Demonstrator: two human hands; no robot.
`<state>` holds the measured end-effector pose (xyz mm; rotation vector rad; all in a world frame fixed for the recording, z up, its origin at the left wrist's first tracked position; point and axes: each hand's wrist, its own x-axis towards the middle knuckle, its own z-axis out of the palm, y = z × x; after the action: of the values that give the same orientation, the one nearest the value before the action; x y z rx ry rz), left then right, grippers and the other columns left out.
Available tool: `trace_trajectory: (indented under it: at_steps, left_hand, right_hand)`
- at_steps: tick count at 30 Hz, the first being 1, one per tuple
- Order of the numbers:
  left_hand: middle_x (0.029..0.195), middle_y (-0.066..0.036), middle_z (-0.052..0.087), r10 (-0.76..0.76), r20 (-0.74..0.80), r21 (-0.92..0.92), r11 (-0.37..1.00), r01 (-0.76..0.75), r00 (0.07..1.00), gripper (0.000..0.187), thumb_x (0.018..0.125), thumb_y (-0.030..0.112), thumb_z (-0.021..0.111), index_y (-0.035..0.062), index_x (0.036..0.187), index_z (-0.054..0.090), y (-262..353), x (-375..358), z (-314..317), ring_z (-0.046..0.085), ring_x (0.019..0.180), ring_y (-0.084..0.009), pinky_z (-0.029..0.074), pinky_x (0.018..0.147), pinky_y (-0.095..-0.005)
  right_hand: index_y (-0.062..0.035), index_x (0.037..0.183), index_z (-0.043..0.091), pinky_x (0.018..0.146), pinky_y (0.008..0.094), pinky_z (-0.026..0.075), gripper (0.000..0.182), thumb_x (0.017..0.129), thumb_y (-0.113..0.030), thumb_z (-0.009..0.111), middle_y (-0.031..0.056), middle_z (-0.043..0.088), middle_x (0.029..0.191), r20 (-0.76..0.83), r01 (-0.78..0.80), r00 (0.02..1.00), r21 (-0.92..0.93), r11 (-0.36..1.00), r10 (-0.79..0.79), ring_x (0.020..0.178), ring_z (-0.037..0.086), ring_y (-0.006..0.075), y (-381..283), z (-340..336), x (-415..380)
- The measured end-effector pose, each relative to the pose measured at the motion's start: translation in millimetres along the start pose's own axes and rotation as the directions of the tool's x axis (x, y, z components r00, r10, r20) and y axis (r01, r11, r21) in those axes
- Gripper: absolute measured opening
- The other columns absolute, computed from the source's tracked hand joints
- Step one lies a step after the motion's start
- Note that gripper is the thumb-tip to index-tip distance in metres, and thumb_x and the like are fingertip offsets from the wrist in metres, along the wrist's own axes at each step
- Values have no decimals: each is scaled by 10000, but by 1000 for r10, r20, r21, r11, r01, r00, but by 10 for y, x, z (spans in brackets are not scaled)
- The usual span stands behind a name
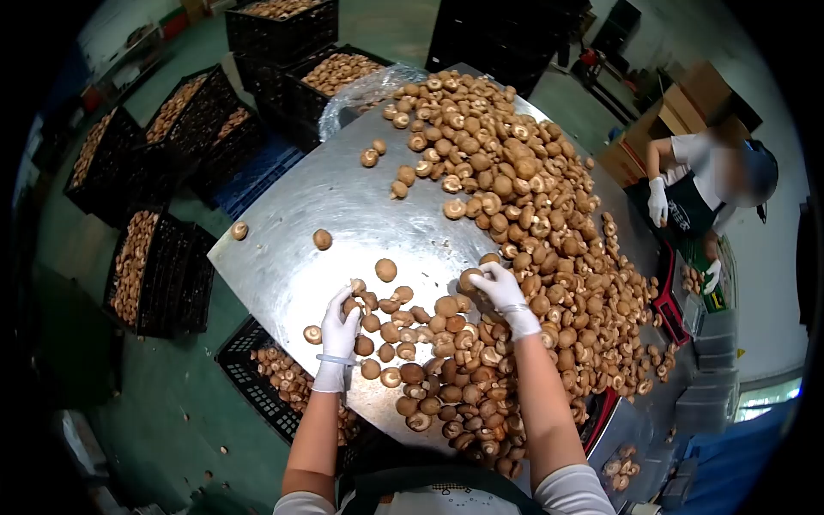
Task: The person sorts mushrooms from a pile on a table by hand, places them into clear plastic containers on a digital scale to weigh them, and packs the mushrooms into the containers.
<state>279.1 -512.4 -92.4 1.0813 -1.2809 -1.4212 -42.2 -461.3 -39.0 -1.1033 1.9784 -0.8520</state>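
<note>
Brown mushrooms (515,172) lie in a large heap over the right side of a metal table (292,215), with a looser group between my hands. My left hand (340,330), in a white glove, is curled around a mushroom (350,305) at the left of the loose group. At the edge of the heap, my right hand (500,290), gloved too, has thumb and fingers closed on another mushroom (469,280). A few single mushrooms (322,239) are scattered on the metal to the left.
Below the table's left edge stands a black crate (249,369) of mushrooms. More filled crates (172,266) stand on the floor at left and behind. A co-worker (695,189) in white gloves is at the right, near cardboard boxes (678,112).
</note>
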Motion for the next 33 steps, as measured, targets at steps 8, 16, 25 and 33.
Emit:
trace_trajectory:
  at_steps: [8, 16, 25, 33]
  left_hand:
    - [1385, -220, 403, -215, 256, -827, 456, 328, 943, 389, 985, 174, 422, -59, 1296, 405, 512, -154, -176, 472, 1233, -332, 450, 1006, -389]
    - [1138, -148, 588, -293, 156, -674, 666, 318, 943, 348, 989, 262, 415, -18, 1154, 537, 618, -398, -580, 595, 1018, -243, 507, 888, -356]
    - [929, -109, 679, -329, -79, -42, 944, 327, 941, 232, 955, 169, 518, -28, 977, 636, 582, -666, -554, 617, 775, -119, 505, 709, -237]
    - [963, -96, 649, -231, -46, 52, 971, 233, 972, 176, 917, 44, 527, -10, 1049, 631, 594, -703, -271, 604, 819, -147, 492, 745, -267]
  right_hand:
    - [-5, 1339, 386, 669, 367, 599, 608, 898, -371, 588, 174, 561, 1157, 346, -271, 895, 923, 274, -281, 881, 639, 240, -248, 255, -676]
    - [-84, 1259, 541, 871, 262, 460, 368, 893, -119, 555, 38, 544, 1193, 167, 73, 973, 441, 895, -161, 975, 569, 139, -647, 554, -389]
    - [-101, 1053, 626, 768, 403, 525, 446, 695, -348, 724, 132, 558, 1081, 208, 402, 900, -737, 544, -383, 997, 559, 314, -971, 1433, 352]
    - [-64, 1138, 623, 853, 338, 484, 380, 878, -332, 554, 76, 615, 1086, 430, 17, 887, 332, 943, -168, 1015, 589, 196, -840, 837, 145]
